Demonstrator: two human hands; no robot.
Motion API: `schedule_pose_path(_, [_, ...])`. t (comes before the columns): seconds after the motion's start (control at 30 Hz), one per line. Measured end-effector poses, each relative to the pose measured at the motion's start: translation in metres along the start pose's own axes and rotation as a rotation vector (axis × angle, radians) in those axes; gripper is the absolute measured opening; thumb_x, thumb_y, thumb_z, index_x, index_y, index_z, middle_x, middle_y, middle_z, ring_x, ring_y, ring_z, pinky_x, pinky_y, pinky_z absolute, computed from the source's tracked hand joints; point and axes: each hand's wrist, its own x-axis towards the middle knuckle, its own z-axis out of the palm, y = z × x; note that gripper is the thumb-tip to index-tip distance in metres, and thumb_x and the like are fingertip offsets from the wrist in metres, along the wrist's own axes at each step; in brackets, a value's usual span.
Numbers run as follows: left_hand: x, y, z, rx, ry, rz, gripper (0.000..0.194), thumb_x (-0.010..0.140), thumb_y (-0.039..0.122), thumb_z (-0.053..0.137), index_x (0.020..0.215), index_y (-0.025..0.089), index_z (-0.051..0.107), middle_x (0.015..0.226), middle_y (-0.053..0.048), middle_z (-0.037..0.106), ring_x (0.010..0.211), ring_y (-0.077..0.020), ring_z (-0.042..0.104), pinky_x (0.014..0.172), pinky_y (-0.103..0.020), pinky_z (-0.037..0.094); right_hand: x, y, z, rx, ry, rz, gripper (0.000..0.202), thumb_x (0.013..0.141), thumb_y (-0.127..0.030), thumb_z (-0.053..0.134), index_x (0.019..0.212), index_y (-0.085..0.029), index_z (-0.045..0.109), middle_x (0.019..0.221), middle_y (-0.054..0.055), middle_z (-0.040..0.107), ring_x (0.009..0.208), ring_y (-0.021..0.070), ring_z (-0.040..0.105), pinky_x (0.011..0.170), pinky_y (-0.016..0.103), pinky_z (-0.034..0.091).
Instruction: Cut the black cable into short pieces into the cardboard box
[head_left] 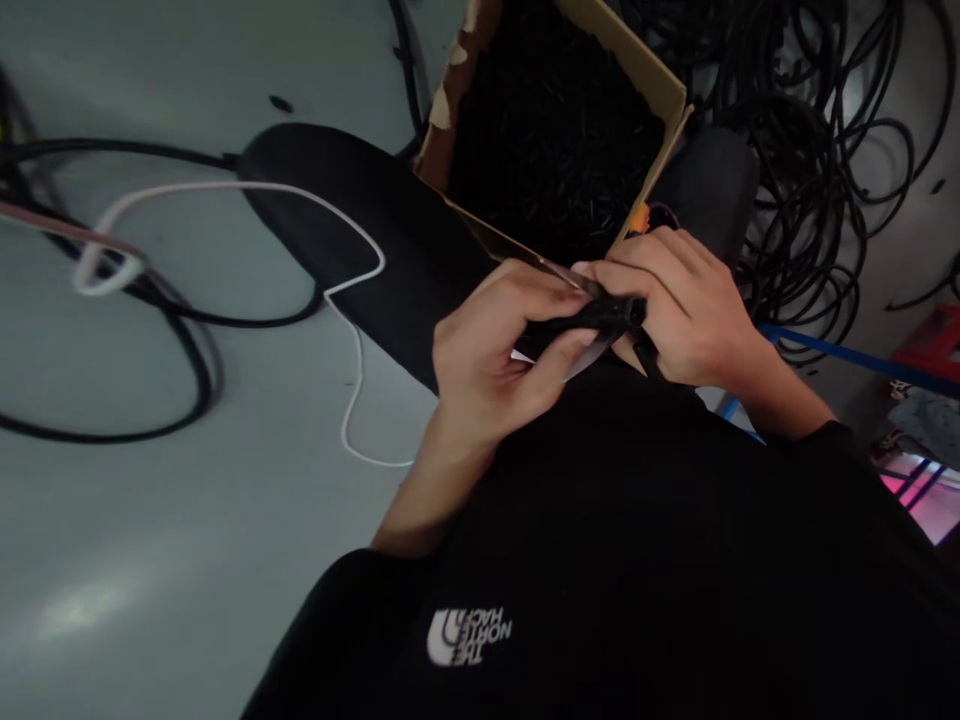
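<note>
Black, hollow-ended tubing (600,316) sits between your two hands, in front of your body and just on the near side of an open cardboard box (439,140). Your left hand (502,350) has a closed grip, thumb and fingers pinching the tubing, with a thin translucent strip (596,352) showing below it. Your right hand (679,295) is curled close beside the tube's open end; an orange piece (639,218) pokes out past its far side, but you can't tell exactly what its grip has hold of. A narrow, blade-like piece (556,271) slants in just above the tubing.

White print on your black top (637,560) appears upside down: "THE" and "NORTH" can be read, the last line is distorted, and curved bars sit beside them.

Many short black pieces (555,130) fill the box between your legs. To the left, a white cord (225,186) crosses your left leg (337,220), and black cable (201,385) loops on the grey floor (187,540). Far right, a tangle of black cables (795,150) lies heaped.
</note>
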Motion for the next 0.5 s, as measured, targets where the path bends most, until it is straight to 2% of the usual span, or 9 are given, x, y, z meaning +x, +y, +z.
schedule_pose_path(0.1, [0.006, 0.015, 0.003, 0.116, -0.032, 0.312, 0.044, 0.108, 0.064, 0.097, 0.126, 0.026, 0.084, 0.098, -0.001, 0.087, 0.082, -0.021, 0.086, 0.069, -0.036, 0.07, -0.004, 0.004, 0.008, 0.057, 0.019, 0.022, 0.044, 0.133, -0.041, 0.036, 0.158, -0.028, 0.069, 0.14, 0.007, 0.078, 0.128, 0.0263, 0.082, 0.114, 0.055, 0.072])
schedule_pose_path(0.27, [0.01, 0.026, 0.011, 0.198, 0.045, 0.283, 0.038, 0.113, 0.061, 0.092, 0.118, 0.025, 0.082, 0.092, 0.0, 0.086, 0.075, -0.0189, 0.081, 0.065, -0.036, 0.065, -0.014, 0.006, 0.02, 0.156, 0.038, 0.051, 0.036, 0.13, -0.039, 0.051, 0.158, -0.025, 0.068, 0.139, 0.01, 0.078, 0.126, 0.0292, 0.083, 0.11, 0.057, 0.074])
schedule_pose_path(0.5, [0.009, 0.033, 0.01, 0.141, 0.008, 0.28, 0.039, 0.107, 0.057, 0.1, 0.123, 0.026, 0.082, 0.099, -0.002, 0.089, 0.079, -0.0219, 0.084, 0.067, -0.039, 0.066, -0.025, 0.014, 0.038, 0.161, 0.131, 0.016, 0.038, 0.13, -0.045, 0.053, 0.154, -0.024, 0.074, 0.132, 0.012, 0.082, 0.12, 0.0295, 0.086, 0.105, 0.056, 0.077])
